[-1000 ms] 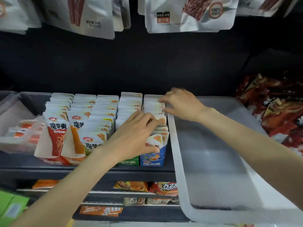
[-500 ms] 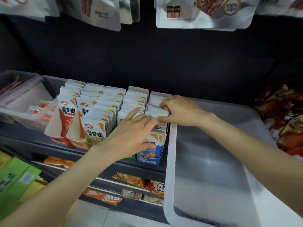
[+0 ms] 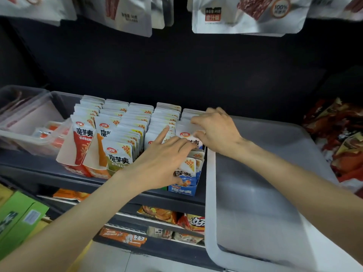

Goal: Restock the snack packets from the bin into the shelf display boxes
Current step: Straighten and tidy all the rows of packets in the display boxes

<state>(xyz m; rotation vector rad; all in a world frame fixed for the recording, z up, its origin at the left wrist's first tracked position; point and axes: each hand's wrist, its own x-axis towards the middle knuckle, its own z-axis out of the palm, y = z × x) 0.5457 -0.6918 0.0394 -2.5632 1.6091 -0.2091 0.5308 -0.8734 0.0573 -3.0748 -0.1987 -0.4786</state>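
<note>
Head camera looks down on a dark shelf carrying five rows of upright snack packets in display boxes. The blue display box, rightmost of the five, sits near centre frame with its right side just beside the translucent plastic bin, which fills the 4 o'clock quarter of the view. The left hand rests over the front of the fourth and fifth rows, fingers apart and nearly straight, index finger extended toward 12 o'clock onto the packet tops, thumb down against the front packet of the blue box. The right hand lies at 1 o'clock from the left hand, over the rear part of the blue row; its fingers curl over the top edges of the packets and its thumb pinches the face of a white snack packet tilted up among them. The two hands are near each other but apart. At 9 o'clock from the hands stand the red-label row, the orange-label row and the green-label row. A clear tub sits at the far 9 o'clock edge. Silver pouches hang along 12 o'clock. Loose red wrappers lie at 3 o'clock. Green cartons show at 8 o'clock, below the shelf.
</note>
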